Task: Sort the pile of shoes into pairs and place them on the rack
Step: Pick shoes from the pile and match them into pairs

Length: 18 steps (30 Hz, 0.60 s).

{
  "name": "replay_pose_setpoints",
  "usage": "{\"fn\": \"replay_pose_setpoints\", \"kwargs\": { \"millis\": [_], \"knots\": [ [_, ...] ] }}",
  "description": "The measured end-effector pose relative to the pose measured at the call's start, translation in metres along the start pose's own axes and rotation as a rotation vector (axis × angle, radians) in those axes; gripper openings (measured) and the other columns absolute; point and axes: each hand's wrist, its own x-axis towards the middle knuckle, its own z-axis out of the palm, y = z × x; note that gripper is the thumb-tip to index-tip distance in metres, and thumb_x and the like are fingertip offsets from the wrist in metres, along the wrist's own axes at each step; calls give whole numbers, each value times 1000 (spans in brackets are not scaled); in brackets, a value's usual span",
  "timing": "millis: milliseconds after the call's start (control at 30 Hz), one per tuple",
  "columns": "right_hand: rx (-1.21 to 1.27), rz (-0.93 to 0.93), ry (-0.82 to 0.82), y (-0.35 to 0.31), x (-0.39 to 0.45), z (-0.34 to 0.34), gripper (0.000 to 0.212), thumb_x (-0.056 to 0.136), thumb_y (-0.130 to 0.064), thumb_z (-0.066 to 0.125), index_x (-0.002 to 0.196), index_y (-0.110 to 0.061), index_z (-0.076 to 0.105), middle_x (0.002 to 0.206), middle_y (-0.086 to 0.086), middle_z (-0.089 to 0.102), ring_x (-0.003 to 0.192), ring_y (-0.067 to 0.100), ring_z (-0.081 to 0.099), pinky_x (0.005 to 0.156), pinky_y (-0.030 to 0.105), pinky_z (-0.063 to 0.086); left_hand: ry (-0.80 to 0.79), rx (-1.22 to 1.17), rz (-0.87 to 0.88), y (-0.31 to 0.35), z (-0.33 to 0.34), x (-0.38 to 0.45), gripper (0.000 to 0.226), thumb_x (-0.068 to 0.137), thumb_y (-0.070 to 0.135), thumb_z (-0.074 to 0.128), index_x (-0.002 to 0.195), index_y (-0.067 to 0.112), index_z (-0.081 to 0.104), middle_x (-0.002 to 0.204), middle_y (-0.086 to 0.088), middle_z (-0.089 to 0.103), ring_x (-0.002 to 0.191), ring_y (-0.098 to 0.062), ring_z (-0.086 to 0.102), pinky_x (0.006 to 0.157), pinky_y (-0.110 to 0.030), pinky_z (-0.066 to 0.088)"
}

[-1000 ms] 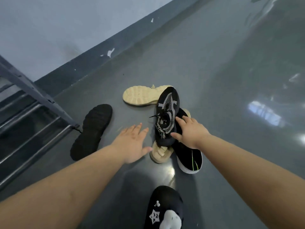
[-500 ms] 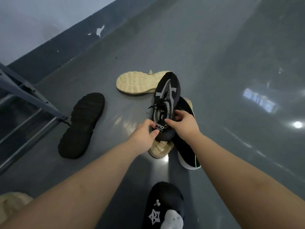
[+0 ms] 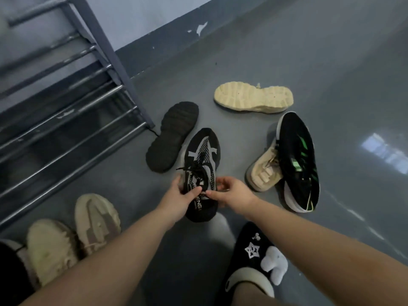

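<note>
A black-and-grey sneaker (image 3: 202, 171) is held toe-away above the floor (image 3: 331, 62), pinched at its collar by the left hand (image 3: 180, 200) and right hand (image 3: 229, 193). Beside it lies an overturned black shoe (image 3: 172, 136), near the rack (image 3: 66, 111).

You are looking through a single head-worn camera, aimed forward and steeply down at the grey floor (image 3: 287, 51) in front of you. The wide lens bends the edges, so the rack (image 3: 66, 102) at upper left leans and curves. Your forearms come in from the bottom edge, and your left hand (image 3: 176, 200) and right hand (image 3: 229, 193) meet close below the lens, near centre. Your slipper (image 3: 249, 257) sits at the bottom. No second view overlaps.
</note>
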Motion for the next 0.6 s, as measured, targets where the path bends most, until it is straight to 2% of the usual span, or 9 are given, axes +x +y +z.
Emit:
{"fn": "replay_pose_setpoints", "kwargs": {
  "millis": [67,100,167,267,300,367,433,500,600],
  "knots": [
    [-19,58,-60,10,-7,20,46,82,-13,72,124,-8,53,76,-7,59,68,7,60,62,18,52,-22,41,-39,-22,-9,-10,46,88,29,63,131,15,51,127,-3,61,115,-19,58,94,-24,41],
    [-21,90,-80,16,-10,27,45,83,-11,70,124,-10,52,76,-6,59,66,8,59,59,19,51,-37,56,-60,-31,-11,-14,41,89,28,62,127,14,54,124,-5,63,112,-19,59,92,-25,43],
    [-34,141,-101,26,-16,38,48,84,-7,68,128,-10,49,81,-4,60,67,9,59,60,21,50,-66,86,-92,-45,-10,-19,42,89,26,62,128,14,52,124,-4,62,115,-21,58,94,-27,43],
    [-65,174,-130,30,-18,44,50,84,-7,68,131,-10,49,94,1,65,81,15,63,77,32,56,-65,165,-102,-57,-7,-16,49,87,27,65,132,18,49,130,-6,58,120,-23,55,104,-34,41],
    [-54,177,-131,31,-17,43,49,85,-8,67,131,-9,50,98,3,65,83,15,63,79,32,55,-63,207,-102,-60,-6,-13,49,86,28,65,132,19,50,131,-7,57,120,-24,54,105,-38,41],
    [-18,163,-104,30,-12,41,49,85,-7,67,131,-6,50,98,3,65,83,12,64,76,22,55,-74,316,-105,-62,-5,-9,49,86,28,65,132,20,51,132,-9,53,121,-26,53,106,-40,40],
    [-65,139,-39,30,-7,38,56,84,-12,69,135,-6,47,106,3,63,94,15,64,88,28,55,-72,408,-83,-59,-5,-10,55,87,26,63,137,17,44,139,-11,44,127,-27,46,110,-36,35],
    [-264,89,24,28,-6,34,65,83,-25,71,140,-10,43,126,5,59,112,18,59,102,32,47,-33,473,-26,-55,-6,-10,71,88,28,61,147,13,26,150,-11,29,138,-26,31,115,-34,26],
    [-578,-93,143,19,-9,22,63,87,-37,63,142,-17,40,139,3,50,125,19,51,104,29,40,-2,655,94,-39,-3,-7,84,91,36,55,152,12,3,160,-7,3,148,-24,4,120,-35,9]
  ]
}}
